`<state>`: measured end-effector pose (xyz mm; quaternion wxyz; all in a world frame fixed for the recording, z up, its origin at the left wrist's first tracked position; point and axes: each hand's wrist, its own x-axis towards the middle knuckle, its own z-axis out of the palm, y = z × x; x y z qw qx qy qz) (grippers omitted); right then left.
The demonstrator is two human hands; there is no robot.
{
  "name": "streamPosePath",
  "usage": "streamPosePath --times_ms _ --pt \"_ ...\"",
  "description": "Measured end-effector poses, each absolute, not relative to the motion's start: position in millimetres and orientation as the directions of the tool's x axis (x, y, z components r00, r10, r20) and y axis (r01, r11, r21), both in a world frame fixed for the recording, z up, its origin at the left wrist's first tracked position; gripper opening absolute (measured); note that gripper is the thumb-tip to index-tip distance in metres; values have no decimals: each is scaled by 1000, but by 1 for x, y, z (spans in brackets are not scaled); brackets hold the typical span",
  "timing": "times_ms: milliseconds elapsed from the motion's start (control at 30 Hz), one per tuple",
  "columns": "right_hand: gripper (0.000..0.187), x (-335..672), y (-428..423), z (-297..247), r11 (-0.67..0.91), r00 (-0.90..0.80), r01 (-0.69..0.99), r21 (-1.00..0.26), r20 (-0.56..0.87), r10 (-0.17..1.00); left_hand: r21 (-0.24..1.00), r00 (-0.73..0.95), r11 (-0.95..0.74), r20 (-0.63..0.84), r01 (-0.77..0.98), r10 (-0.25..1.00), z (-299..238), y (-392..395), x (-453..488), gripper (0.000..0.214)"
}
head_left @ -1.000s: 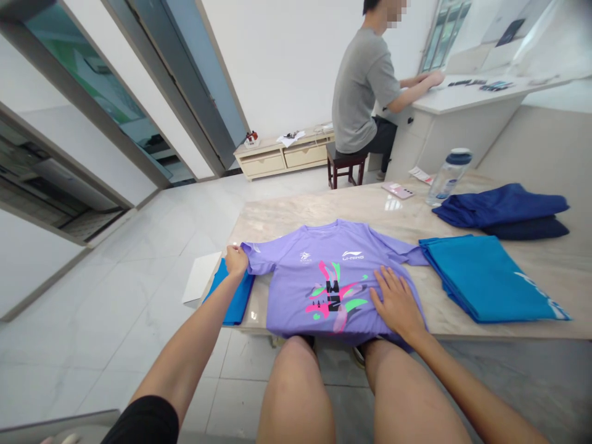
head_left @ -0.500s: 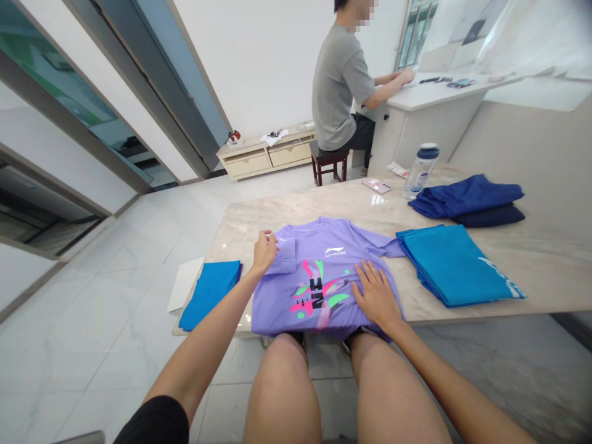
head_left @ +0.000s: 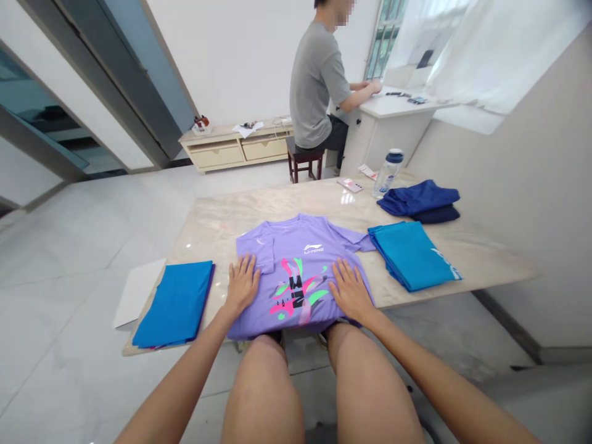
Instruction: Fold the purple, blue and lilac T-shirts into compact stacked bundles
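A purple T-shirt [head_left: 287, 246] with a colourful print lies front side up on the marble-look table [head_left: 222, 213], its lower part reaching the edge by my knees. Its sleeve on the left is folded inward over the chest; the right sleeve sticks out to the side. My left hand [head_left: 243, 282] rests flat on the shirt's left side, just below the folded sleeve, fingers spread. On the right side of the print, my right hand [head_left: 351, 290] presses flat with spread fingers. Neither hand grips anything.
Folded blue clothes [head_left: 176, 302] lie at the left end. To the right are a folded teal garment [head_left: 411, 253], dark blue clothing [head_left: 420, 198] and a water bottle [head_left: 388, 172]. Beyond the table a person [head_left: 314, 80] sits on a stool [head_left: 305, 163] at a white desk [head_left: 393, 105].
My left hand has come down from the folded sleeve onto the shirt's left side and lies flat. My right hand stays on the print. The view has shifted to the right.
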<state>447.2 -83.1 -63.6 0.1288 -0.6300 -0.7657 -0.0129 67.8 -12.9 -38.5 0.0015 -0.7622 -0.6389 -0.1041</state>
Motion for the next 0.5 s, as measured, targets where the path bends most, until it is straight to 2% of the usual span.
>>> streamPosePath --times_ms 100,167,267,333,500 --pt "52 460 -76 -43 218 -177 953 -211 200 964 161 168 -198 183 967 969 -41 -16 63 63" --pt "45 475 -55 -24 150 -89 953 -263 228 970 166 158 -186 171 968 973 -41 -16 62 64" --pt "38 499 -13 -1 -33 92 971 -237 240 966 161 147 -169 138 972 980 -39 -12 65 66" --pt "41 510 12 4 -129 170 971 -202 205 964 161 140 -160 130 974 982 -37 -10 67 67" --pt "29 530 47 -6 -170 211 959 -226 175 962 175 137 -165 160 971 978 -37 -11 68 66"
